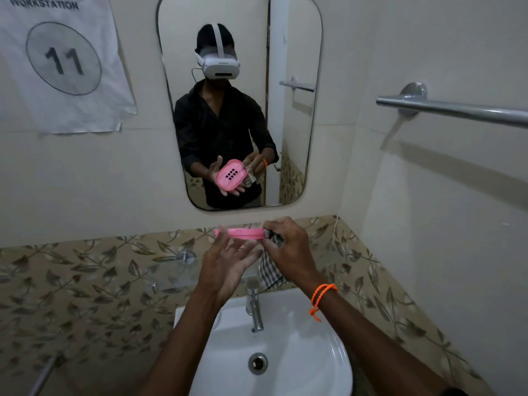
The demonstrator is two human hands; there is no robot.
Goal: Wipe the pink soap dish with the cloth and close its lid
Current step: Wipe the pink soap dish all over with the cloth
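The pink soap dish (pixel 241 233) is held edge-on above the sink, in front of the mirror. My left hand (pixel 225 261) supports it from below and the left, fingers spread and mostly straight, thumb at its left end. My right hand (pixel 288 247) grips a checked cloth (pixel 270 270) bunched against the dish's right end; the cloth's tail hangs down below the hand. The mirror (pixel 240 101) reflects the dish's slotted pink face turned away from me. Whether a lid is attached I cannot tell.
A white sink (pixel 314 352) with a chrome tap (pixel 254 307) lies directly below my hands. A glass shelf on chrome mounts (pixel 171 277) runs along the leaf-patterned tiles. A steel towel bar (pixel 457 110) juts out from the right wall. A "Workstation 11" paper hangs upper left.
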